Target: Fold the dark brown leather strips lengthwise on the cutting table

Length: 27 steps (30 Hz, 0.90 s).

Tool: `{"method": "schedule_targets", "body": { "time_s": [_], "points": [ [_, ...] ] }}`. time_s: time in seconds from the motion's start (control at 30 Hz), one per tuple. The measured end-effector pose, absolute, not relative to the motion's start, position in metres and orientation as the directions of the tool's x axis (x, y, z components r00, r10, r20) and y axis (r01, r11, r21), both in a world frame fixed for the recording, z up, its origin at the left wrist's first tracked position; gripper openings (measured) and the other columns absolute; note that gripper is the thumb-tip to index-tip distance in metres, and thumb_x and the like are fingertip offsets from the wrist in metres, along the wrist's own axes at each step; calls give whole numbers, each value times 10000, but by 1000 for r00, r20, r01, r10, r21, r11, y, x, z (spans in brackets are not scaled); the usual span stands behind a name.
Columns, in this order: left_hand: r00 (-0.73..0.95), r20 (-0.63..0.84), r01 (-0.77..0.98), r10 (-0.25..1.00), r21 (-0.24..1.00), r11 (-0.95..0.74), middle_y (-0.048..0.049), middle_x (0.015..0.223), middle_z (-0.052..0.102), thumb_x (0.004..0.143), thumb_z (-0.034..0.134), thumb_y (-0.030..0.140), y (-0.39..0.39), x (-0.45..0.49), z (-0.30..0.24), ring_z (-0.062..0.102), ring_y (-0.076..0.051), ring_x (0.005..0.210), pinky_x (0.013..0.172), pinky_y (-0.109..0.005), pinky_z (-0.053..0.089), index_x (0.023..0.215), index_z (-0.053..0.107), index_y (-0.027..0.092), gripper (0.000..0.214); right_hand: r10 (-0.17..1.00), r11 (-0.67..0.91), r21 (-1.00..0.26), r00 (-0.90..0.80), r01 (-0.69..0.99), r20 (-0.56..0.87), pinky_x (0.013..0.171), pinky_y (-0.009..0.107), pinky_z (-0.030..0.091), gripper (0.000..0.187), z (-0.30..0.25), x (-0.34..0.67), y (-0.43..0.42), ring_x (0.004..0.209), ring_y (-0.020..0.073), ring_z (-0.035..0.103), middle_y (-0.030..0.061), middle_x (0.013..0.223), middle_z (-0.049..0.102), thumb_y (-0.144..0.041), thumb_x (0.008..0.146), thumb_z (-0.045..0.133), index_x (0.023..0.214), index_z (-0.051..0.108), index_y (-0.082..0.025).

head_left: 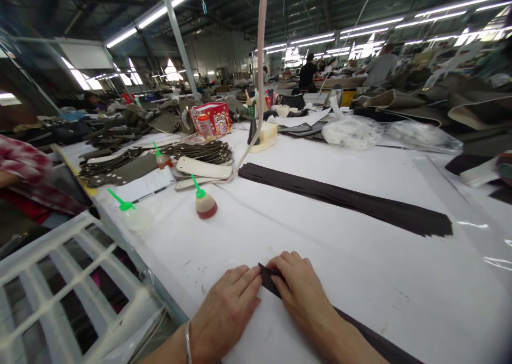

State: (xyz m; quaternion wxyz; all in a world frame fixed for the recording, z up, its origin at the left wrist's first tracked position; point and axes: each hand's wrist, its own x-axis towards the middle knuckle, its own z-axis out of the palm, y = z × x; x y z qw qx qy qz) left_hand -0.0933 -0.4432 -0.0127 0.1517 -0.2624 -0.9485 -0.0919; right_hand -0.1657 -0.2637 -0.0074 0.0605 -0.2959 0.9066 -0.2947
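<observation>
A long dark brown strip (372,332) of fabric or leather lies on the white table (216,247) and runs out at the lower right. My left hand (229,301) rests flat at the strip's near-left end, fingers stretched out together and fingertips touching its edge. With curled fingers and thumb, my right hand (301,292) grips the strip just beside that end. The forearm covers part of the strip. Farther back lies a stack of similar dark strips (344,196), slightly fanned at its ends.
Squeeze bottles with green nozzles, one holding reddish liquid (206,207), stand at the left. Behind them are pale straps (204,168), dark pieces (206,151) and a red box (218,119). A hose (260,60) hangs down. A white slatted rack (60,294) adjoins the table; a person's plaid sleeve (24,164) shows left.
</observation>
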Motion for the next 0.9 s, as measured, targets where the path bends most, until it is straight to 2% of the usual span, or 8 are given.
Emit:
{"method": "schedule_targets", "body": {
  "time_s": [0.3,0.53,0.7,0.9],
  "points": [
    [-807,267,557,526,50,829,-118,1255,593,915,438,135,-448,-98,-11,567,-261,1083,913,-418,509,1211,539,100,315,-586,628,-577,-805,-523,91,808,367,346,305,-13,-163,-261,922,227,487,52,965,594,-38,851,474,1036,635,-220],
    [-805,242,567,542,44,823,-125,1259,587,905,467,139,-449,-97,-8,556,-267,1089,912,-430,505,1210,537,92,316,-624,595,-530,-763,-604,169,794,366,367,348,-17,-158,-257,886,220,476,62,958,580,-5,859,440,1082,619,-203],
    [-805,219,574,552,47,818,-115,1268,582,910,459,142,-450,-98,-5,549,-266,1095,912,-430,506,1231,526,94,332,-667,580,-442,-710,-684,224,787,355,370,353,-19,-152,-254,878,213,478,60,962,579,11,838,490,1104,607,-188],
    [-797,268,570,541,39,820,-96,1269,583,920,453,153,-452,-99,-9,546,-257,1100,909,-434,508,1226,537,114,320,-697,535,-304,-615,-788,369,752,353,342,329,-29,-150,-253,832,201,470,48,944,578,1,809,558,1099,580,-151]
  ]
}}
